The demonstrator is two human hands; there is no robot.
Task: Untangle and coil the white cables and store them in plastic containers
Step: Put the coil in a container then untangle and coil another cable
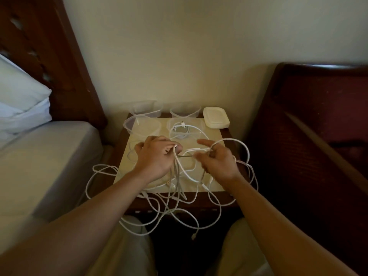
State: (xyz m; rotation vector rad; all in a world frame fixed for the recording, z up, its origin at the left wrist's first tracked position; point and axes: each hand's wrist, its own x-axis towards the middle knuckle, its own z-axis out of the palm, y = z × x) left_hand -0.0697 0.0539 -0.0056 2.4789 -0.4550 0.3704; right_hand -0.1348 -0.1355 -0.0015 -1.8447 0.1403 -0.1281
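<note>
Four tubs behind tangle | lid stack right | bed left

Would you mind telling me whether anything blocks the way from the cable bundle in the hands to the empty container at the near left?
Nothing visible does. The left hand and right hand hold the cable bundle just in front of the open empty container; only bare tabletop lies between.

Coiled cable apparently in right container

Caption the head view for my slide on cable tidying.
Both hands, left and right, work a tangle of white cables before clear containers on a bedside table.
</note>
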